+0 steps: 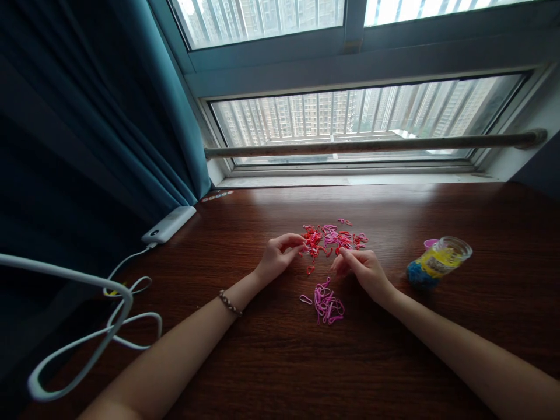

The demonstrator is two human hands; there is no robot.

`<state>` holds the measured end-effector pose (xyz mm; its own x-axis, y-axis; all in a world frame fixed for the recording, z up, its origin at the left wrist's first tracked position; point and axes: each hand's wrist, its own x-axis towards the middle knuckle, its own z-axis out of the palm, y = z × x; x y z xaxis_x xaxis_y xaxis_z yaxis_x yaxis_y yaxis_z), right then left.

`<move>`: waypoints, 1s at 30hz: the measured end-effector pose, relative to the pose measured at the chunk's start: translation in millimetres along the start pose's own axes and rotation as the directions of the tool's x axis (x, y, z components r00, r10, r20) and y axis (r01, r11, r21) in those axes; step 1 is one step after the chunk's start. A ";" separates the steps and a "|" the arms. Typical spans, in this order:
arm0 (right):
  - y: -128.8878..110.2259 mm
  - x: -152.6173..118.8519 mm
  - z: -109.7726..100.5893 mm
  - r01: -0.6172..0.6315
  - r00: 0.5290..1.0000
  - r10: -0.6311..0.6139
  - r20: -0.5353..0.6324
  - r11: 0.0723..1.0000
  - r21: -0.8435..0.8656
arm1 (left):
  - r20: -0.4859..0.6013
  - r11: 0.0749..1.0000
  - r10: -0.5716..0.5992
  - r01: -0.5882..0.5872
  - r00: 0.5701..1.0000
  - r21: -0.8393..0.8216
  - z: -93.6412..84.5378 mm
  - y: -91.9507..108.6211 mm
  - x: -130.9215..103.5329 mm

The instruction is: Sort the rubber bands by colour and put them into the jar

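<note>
A loose pile of red and pink plastic stitch markers, shaped like small safety pins, is spread on the brown table. At the pile's left edge, my left hand has its thumb and fingertips drawn together among the markers; a pinkish one seems to be at the tips. My right hand is closed at the near right edge, thumb against curled fingers, and whatever it pinches is too small to make out. Closer to me lies a separate heap of pink-purple stitch markers, with a single pink marker just left of it.
On the right a clear jar with a yellow label and blue contents leans, a pink lid behind it. A white power bank with a cable lies at left by the blue curtain. A white tube curves across the left foreground.
</note>
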<state>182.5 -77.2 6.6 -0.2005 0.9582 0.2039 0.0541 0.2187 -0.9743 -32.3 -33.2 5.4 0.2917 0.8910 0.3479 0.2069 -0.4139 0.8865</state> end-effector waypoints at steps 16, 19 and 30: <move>4.6 2.5 -1.4 -0.016 0.997 0.018 -0.074 0.999 0.028 | 0.468 0.724 0.089 -0.380 0.879 0.576 -2.0 21.7 0.9; 4.6 2.3 -1.0 -0.010 0.996 0.011 -0.083 1.000 0.014 | 0.499 0.690 0.084 -0.412 0.863 0.595 0.2 18.9 -0.2; 6.7 3.4 0.3 0.181 0.976 -0.211 -0.057 0.926 -0.331 | 0.081 0.769 0.078 -0.111 0.994 0.630 -10.5 -8.3 6.7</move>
<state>181.8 -72.5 0.7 -0.1509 0.8993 0.4104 0.3371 0.4371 -0.8339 -41.9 -21.8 3.6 0.3813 0.8381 0.3901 0.7149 -0.5348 0.4504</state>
